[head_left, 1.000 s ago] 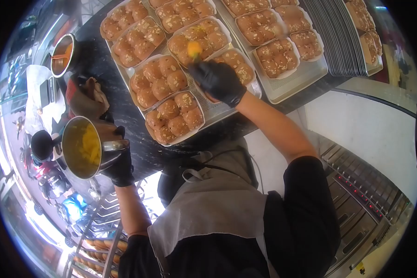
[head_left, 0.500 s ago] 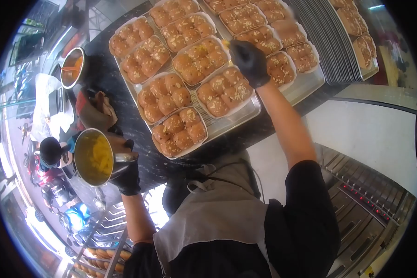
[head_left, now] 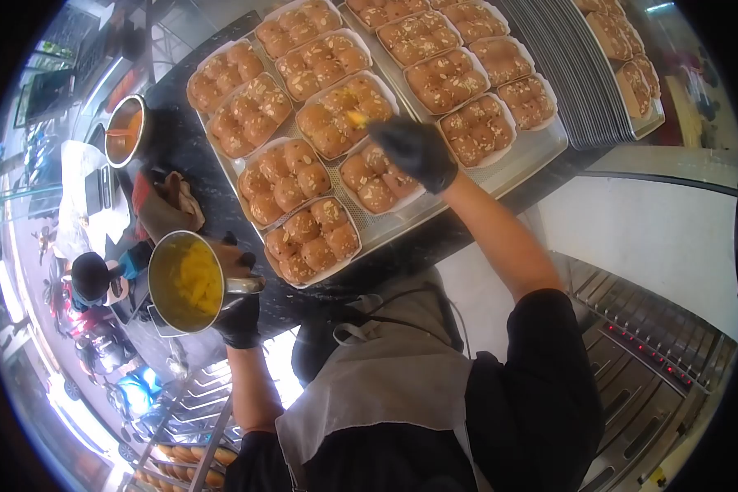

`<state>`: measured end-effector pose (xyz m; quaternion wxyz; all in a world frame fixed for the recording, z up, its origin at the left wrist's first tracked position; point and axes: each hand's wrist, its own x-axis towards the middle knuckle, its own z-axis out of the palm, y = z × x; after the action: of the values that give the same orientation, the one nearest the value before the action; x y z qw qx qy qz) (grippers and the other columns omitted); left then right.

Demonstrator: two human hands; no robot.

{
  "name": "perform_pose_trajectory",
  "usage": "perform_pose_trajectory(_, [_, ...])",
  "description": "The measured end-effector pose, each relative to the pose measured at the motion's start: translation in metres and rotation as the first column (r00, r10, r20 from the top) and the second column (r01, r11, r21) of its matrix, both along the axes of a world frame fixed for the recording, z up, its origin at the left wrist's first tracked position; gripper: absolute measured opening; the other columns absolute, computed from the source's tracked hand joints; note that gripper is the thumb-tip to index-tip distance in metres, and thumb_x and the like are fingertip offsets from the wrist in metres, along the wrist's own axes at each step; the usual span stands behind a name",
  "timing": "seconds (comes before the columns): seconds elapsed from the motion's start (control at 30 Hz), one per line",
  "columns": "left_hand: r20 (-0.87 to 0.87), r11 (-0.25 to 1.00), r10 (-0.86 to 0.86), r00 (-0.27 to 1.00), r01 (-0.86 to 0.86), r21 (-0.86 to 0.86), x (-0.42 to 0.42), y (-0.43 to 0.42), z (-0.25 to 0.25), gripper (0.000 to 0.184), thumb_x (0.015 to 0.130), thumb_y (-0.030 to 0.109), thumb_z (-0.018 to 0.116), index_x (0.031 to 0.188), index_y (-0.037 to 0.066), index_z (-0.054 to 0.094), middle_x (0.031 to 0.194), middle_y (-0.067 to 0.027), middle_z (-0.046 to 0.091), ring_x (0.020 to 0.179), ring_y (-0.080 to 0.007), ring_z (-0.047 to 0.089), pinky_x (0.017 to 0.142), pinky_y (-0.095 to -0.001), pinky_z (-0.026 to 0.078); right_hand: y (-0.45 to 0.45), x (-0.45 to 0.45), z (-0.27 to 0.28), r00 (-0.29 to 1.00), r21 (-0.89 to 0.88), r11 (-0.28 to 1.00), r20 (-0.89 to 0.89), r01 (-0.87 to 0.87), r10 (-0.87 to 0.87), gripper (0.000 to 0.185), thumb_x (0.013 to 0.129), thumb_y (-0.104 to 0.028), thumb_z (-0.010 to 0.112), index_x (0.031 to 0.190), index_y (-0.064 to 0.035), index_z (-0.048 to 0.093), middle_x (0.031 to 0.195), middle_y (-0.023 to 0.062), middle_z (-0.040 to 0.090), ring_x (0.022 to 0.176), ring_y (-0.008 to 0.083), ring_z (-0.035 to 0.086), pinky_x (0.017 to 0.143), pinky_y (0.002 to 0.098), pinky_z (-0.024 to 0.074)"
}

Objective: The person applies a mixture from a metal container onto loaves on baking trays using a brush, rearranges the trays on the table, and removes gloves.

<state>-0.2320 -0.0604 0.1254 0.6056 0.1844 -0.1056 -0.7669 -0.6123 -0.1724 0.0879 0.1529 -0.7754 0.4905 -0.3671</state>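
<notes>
Pitcher: we're looking at a metal pitcher (head_left: 164, 271) at the left of the frame, just below mid-height, and its open mouth is facing the camera.
Filling: yellow contents (head_left: 198, 277) are sitting inside it, showing brightly against the grey wall.
Left hand: the black-gloved left hand (head_left: 239, 316) is gripping the pitcher at its handle, the grip closing firmly round the metal.
Right hand: up at the top centre, the black-gloved right hand (head_left: 410, 152) is keeping a narrow grip on a yellow-tipped tool (head_left: 358, 119), most of which is hiding behind the fingers.
Target bread: the yellow tip is showing against a seeded bread pack (head_left: 336, 119) at the upper centre; whether it's touching the crust, I cannot tell.
Bread below the glove: another bread pack (head_left: 381, 180) is lying partly covered from view by that right hand.
Trays: a left tray (head_left: 377, 232) is carrying rows of these packs, while a right tray (head_left: 541, 148) is holding more at the upper right, lying just beside it.
Stack: many thin trays (head_left: 566, 74) are standing in a pile farther right.
Surface: a dark marbled surface (head_left: 221, 213) is supporting the lot.
Upper left: a metal bowl (head_left: 143, 135) with orange contents is standing near a crumpled cloth (head_left: 172, 205).
Lower centre: a grey apron (head_left: 385, 369) is filling the frame.
</notes>
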Motion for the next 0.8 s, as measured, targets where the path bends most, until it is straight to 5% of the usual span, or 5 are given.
perform_pose_trajectory(0.17, [-0.084,0.998,-0.063,0.995,0.064,0.010,0.004,0.002,-0.024,0.077,0.088,0.045,0.061,0.149,0.009,0.029,0.150,-0.0205,0.032,0.117,-0.0333,0.043,0.095,-0.0460,0.047,-0.021,-0.042,-0.026,0.722,0.406,0.891,0.552,0.204,-0.417,0.019,0.097,-0.012,0.060,0.107,0.0016,0.068,0.103,0.0088,0.073,0.092,0.0096,0.068,0.075,0.0274,0.0546])
perform_pose_trajectory(0.3, [-0.259,0.985,-0.131,0.957,0.155,0.076,-0.007,0.010,-0.030,0.080,0.087,0.048,0.063,0.149,0.011,0.028,0.148,-0.0187,0.033,0.118,-0.0319,0.045,0.094,-0.0459,0.048,-0.003,-0.033,-0.021,0.929,-0.190,0.980,-0.369,-0.065,-0.010,0.015,0.091,-0.012,0.066,0.105,-0.0088,0.069,0.084,0.0056,0.070,0.069,0.0208,0.067,0.059,0.0306,0.0526])
perform_pose_trajectory(0.37, [-0.140,0.991,-0.099,0.985,0.110,0.070,-0.017,0.013,-0.030,0.066,0.093,0.041,0.056,0.145,0.007,0.032,0.137,-0.0166,0.042,0.115,-0.0297,0.049,0.095,-0.0442,0.048,0.004,-0.017,-0.010,0.926,-0.170,0.983,-0.377,-0.072,0.003,0.017,0.088,-0.014,0.068,0.104,-0.0128,0.069,0.078,0.0058,0.064,0.063,0.0262,0.063,0.054,0.0344,0.0493])
perform_pose_trajectory(0.77, [-0.161,0.994,0.045,0.986,-0.028,0.106,-0.131,0.046,0.019,0.061,0.098,0.043,0.050,0.146,0.011,0.031,0.139,-0.0156,0.046,0.115,-0.0382,0.053,0.087,-0.0551,0.052,-0.039,-0.044,-0.012,0.918,-0.008,0.987,0.367,-0.160,0.152,0.017,0.093,-0.019,0.066,0.102,-0.0051,0.070,0.077,0.0075,0.064,0.063,0.0189,0.062,0.058,0.0330,0.0486])
perform_pose_trajectory(0.8, [0.249,0.994,0.110,0.962,-0.102,-0.047,-0.149,0.048,0.026,0.062,0.095,0.036,0.058,0.146,0.010,0.032,0.139,-0.0142,0.047,0.115,-0.0363,0.054,0.090,-0.0520,0.051,-0.028,-0.049,0.004,0.776,0.165,0.973,0.630,-0.163,0.023,0.016,0.094,-0.016,0.065,0.100,-0.0024,0.070,0.078,0.0060,0.066,0.066,0.0147,0.062,0.059,0.0311,0.0488])
